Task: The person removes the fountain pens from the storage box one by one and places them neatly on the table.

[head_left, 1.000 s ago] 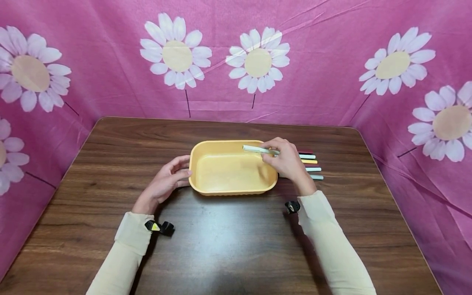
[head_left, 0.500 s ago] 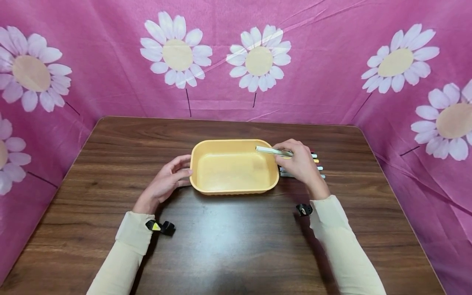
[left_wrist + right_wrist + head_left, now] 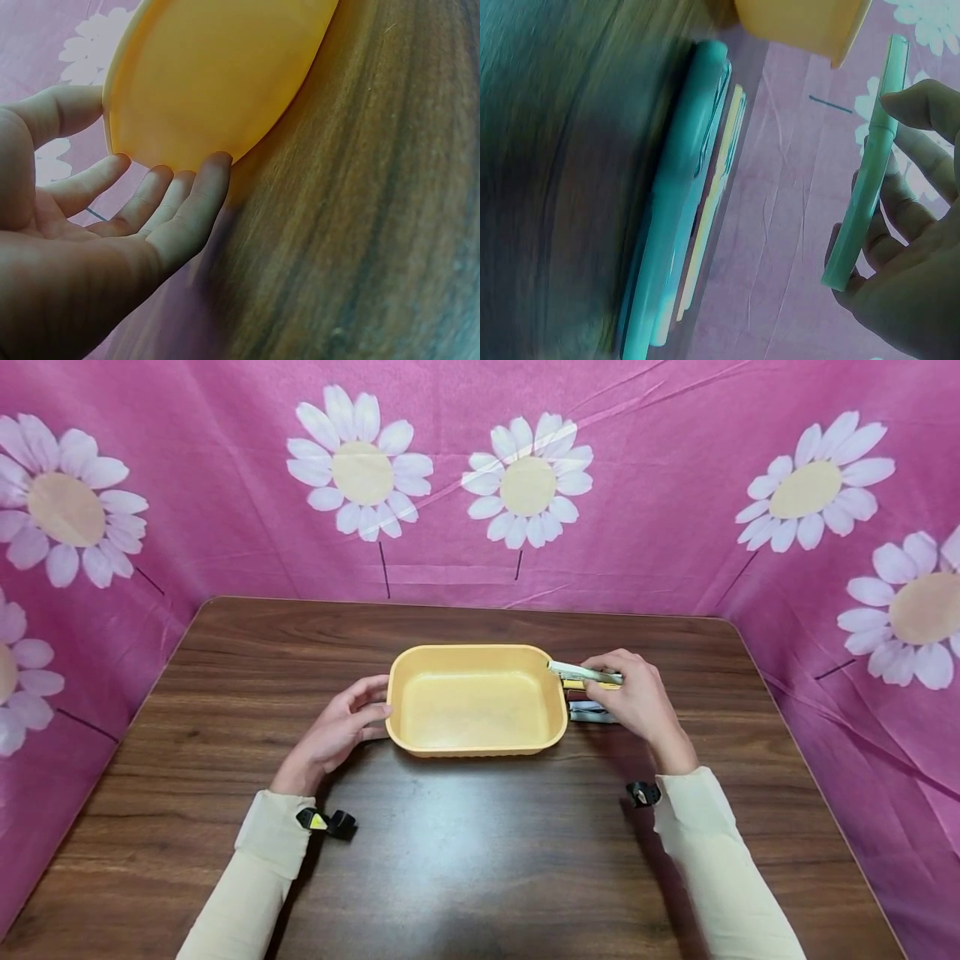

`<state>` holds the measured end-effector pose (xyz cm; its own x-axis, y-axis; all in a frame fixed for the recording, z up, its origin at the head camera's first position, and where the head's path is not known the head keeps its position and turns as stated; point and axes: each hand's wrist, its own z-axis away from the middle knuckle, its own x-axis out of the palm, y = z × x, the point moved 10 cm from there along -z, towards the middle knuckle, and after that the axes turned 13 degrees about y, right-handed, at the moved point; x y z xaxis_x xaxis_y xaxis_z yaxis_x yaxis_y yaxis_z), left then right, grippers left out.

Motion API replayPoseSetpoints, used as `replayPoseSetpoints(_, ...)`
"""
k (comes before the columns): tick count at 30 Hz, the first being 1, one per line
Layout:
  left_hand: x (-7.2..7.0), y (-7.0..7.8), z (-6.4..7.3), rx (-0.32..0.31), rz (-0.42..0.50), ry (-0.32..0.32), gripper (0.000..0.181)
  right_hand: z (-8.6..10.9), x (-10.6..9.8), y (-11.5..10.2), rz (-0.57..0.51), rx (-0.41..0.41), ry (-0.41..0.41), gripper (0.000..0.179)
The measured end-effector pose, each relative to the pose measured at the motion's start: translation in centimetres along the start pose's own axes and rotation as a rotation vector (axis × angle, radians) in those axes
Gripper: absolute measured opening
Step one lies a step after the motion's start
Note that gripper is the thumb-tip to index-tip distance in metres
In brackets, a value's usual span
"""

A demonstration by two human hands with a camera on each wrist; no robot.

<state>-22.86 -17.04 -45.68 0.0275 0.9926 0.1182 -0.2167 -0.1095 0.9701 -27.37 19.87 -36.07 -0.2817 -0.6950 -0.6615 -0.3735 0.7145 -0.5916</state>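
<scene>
A yellow plastic tub stands on the table. My left hand rests at its left end, and the left wrist view has the fingertips against the tub's outer wall. Beyond the right end, my right hand pinches a pale green capped pen between thumb and fingers. The pen is raised, its left tip overlapping the tub's right rim in the head view. Under that hand lie several pens side by side, pale green and yellow ones among them, partly hidden by the hand in the head view.
The brown wood-grain table reaches back to a pink cloth printed with white daisies, which also hangs at both sides. Black straps with small devices are worn at both wrists.
My right hand has moved right with the pen, from over the tub to above the row of pens. My left hand and the tub stay nearly in place.
</scene>
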Motion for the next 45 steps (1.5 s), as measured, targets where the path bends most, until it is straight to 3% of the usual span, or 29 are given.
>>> replayPoseSetpoints(11, 0.0, -0.1, 0.0, -0.003, 0.006, -0.001, 0.055, -0.1, -0.5, 2.2, 0.046, 0.048, -0.019, 0.018)
replayPoseSetpoints(22, -0.1, 0.0, 0.0, 0.006, 0.003, 0.002, 0.056, 0.8, 0.0, 3.6, 0.097, 0.046, -0.071, 0.020)
replayPoseSetpoints(35, 0.1, -0.1, 0.1, -0.001, 0.007, -0.003, 0.055, 0.0, 1.0, 6.2, 0.165, 0.073, -0.146, 0.020)
replayPoseSetpoints(45, 0.0, -0.1, 0.1, -0.006, -0.001, 0.007, 0.055, -1.2, 1.7, 6.4, 0.207, 0.047, -0.151, 0.025)
